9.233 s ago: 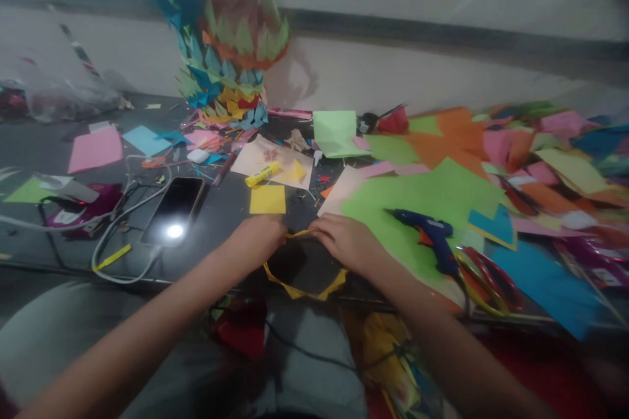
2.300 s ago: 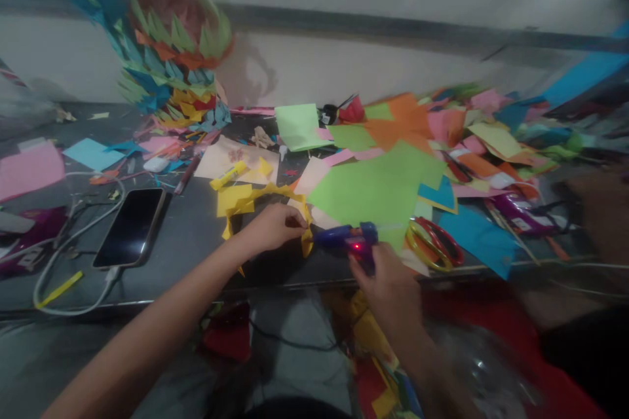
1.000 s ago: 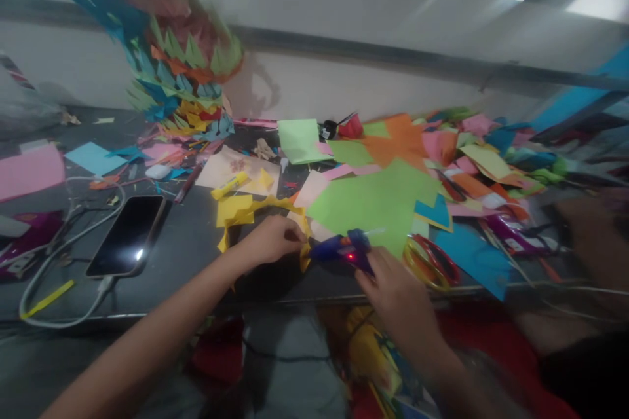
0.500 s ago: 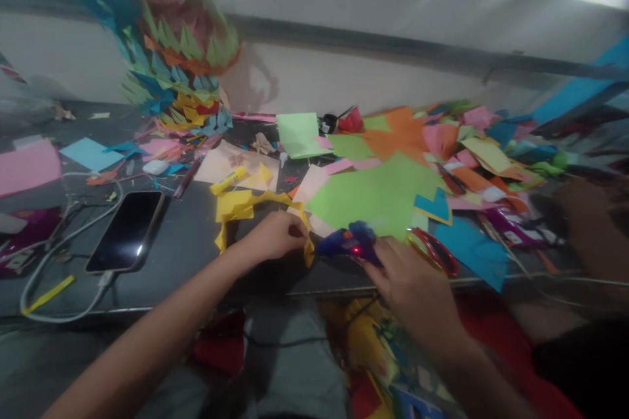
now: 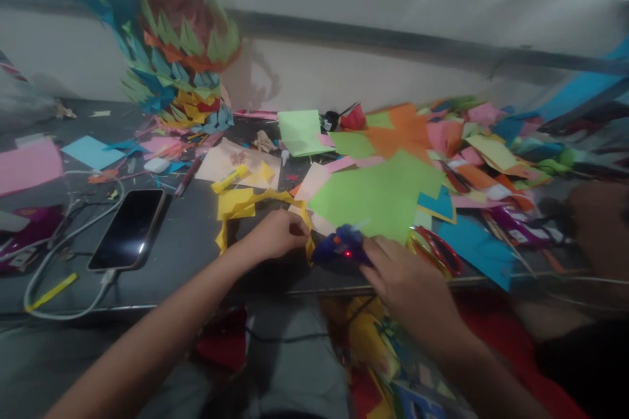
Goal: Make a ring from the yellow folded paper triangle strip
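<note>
My left hand (image 5: pixel 279 234) pinches one end of a folded yellow paper strip (image 5: pixel 265 196), which curves over the dark table in an arch. In my right hand (image 5: pixel 405 275) is a blue hot glue gun (image 5: pixel 341 245) with a red light glowing on its side. Its nozzle points left, close to the strip's end beside my left fingers; I cannot tell whether it touches the paper. A yellow glue stick (image 5: pixel 230 179) lies just behind the strip. Red-handled scissors (image 5: pixel 437 252) rest to the right of the glue gun.
A phone (image 5: pixel 128 229) with a white charging cable (image 5: pixel 69 314) lies at left. A tall folded-paper model (image 5: pixel 187 72) stands at the back. Green paper (image 5: pixel 378 190) and coloured scraps (image 5: pixel 491 137) cover the right side. Another person's arm (image 5: pixel 597 222) is at far right.
The glue gun has shifted slightly left and its nozzle has come closer to the end of the yellow strip. My left hand holds almost the same place.
</note>
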Action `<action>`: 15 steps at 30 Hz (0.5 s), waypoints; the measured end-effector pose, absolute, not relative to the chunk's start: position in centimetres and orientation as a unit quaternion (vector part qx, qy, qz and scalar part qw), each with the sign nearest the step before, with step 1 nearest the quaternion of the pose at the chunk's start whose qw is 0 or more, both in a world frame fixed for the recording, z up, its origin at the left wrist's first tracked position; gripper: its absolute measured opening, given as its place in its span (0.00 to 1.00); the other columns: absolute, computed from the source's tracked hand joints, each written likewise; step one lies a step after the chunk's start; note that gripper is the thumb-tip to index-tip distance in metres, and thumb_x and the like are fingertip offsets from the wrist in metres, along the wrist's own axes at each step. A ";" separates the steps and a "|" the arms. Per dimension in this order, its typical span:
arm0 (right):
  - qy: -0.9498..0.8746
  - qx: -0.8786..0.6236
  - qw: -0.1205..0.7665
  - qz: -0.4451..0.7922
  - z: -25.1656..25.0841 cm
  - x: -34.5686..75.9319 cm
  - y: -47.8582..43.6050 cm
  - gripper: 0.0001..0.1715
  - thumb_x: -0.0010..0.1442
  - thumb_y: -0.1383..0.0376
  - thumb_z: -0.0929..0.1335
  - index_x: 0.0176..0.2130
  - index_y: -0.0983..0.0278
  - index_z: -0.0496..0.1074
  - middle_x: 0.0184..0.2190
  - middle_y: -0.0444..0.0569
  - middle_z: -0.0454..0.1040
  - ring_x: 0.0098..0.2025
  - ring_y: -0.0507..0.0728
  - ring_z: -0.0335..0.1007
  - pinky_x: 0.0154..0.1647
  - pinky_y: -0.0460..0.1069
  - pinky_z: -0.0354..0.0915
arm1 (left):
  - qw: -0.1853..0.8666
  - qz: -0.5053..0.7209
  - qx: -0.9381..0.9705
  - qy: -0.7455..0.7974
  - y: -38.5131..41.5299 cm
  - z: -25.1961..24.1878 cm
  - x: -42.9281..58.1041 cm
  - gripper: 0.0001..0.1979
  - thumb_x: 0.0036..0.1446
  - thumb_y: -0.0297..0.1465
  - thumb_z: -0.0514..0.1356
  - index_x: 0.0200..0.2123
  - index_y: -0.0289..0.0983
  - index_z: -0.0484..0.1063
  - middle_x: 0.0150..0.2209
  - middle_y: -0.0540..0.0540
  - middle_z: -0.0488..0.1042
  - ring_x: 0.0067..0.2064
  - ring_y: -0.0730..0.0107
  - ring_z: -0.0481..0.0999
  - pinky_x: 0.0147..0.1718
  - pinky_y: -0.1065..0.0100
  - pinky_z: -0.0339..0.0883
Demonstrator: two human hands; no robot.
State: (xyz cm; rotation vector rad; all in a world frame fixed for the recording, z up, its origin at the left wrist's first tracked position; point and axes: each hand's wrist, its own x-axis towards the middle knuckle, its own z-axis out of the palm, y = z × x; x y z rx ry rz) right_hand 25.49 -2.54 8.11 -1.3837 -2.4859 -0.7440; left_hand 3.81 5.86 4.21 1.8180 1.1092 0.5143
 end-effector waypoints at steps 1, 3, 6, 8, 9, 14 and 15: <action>-0.841 -0.470 0.100 -0.247 8.1 25.5 -2.6 0.17 0.65 0.67 0.54 0.42 0.68 0.68 0.30 0.51 0.72 0.30 0.56 0.67 0.26 0.50 0.57 | 0.458 0.210 0.738 0.449 5.9 4.1 3.8 0.06 0.47 0.27 0.59 0.29 0.34 0.75 0.28 0.47 0.77 0.29 0.70 0.74 0.29 0.72 0.63; -0.843 -0.472 0.096 -0.239 8.0 25.6 -2.9 0.17 0.65 0.67 0.55 0.42 0.68 0.69 0.31 0.51 0.72 0.30 0.55 0.67 0.27 0.49 0.58 | 0.457 0.213 0.740 0.445 6.0 3.9 3.7 0.06 0.47 0.27 0.59 0.29 0.34 0.75 0.28 0.47 0.77 0.30 0.70 0.74 0.30 0.71 0.64; -0.843 -0.472 0.092 -0.241 8.0 25.7 -3.2 0.16 0.65 0.67 0.56 0.43 0.68 0.69 0.32 0.52 0.73 0.31 0.55 0.67 0.28 0.49 0.59 | 0.459 0.215 0.740 0.441 6.2 3.7 3.7 0.05 0.47 0.27 0.59 0.29 0.34 0.75 0.28 0.47 0.77 0.30 0.70 0.74 0.30 0.71 0.64; -0.841 -0.474 0.090 -0.247 7.9 25.7 -3.5 0.16 0.65 0.66 0.56 0.43 0.67 0.69 0.32 0.52 0.73 0.31 0.55 0.67 0.28 0.49 0.59 | 0.460 0.217 0.740 0.441 6.2 3.6 3.6 0.05 0.46 0.27 0.60 0.28 0.35 0.75 0.27 0.48 0.77 0.30 0.70 0.74 0.30 0.71 0.64; -0.839 -0.476 0.089 -0.248 7.9 25.8 -3.6 0.15 0.64 0.66 0.56 0.43 0.67 0.69 0.32 0.52 0.73 0.31 0.55 0.68 0.28 0.49 0.59 | 0.460 0.218 0.740 0.441 6.3 3.6 3.5 0.05 0.46 0.27 0.60 0.28 0.35 0.75 0.27 0.48 0.77 0.30 0.70 0.74 0.30 0.71 0.64; -0.817 -0.537 0.093 -0.189 7.3 27.3 -3.9 0.15 0.63 0.59 0.60 0.42 0.66 0.68 0.33 0.53 0.73 0.34 0.58 0.70 0.29 0.49 0.59 | 0.459 0.220 0.741 0.439 6.2 3.8 3.0 0.05 0.47 0.27 0.59 0.29 0.35 0.75 0.27 0.48 0.76 0.29 0.71 0.73 0.29 0.72 0.63; -0.794 -0.577 0.101 -0.160 7.1 27.9 -3.6 0.17 0.62 0.56 0.61 0.44 0.66 0.66 0.34 0.54 0.73 0.36 0.60 0.70 0.29 0.49 0.60 | 0.459 0.222 0.742 0.435 6.2 3.7 2.9 0.05 0.47 0.27 0.59 0.29 0.35 0.75 0.28 0.48 0.76 0.29 0.71 0.73 0.29 0.72 0.64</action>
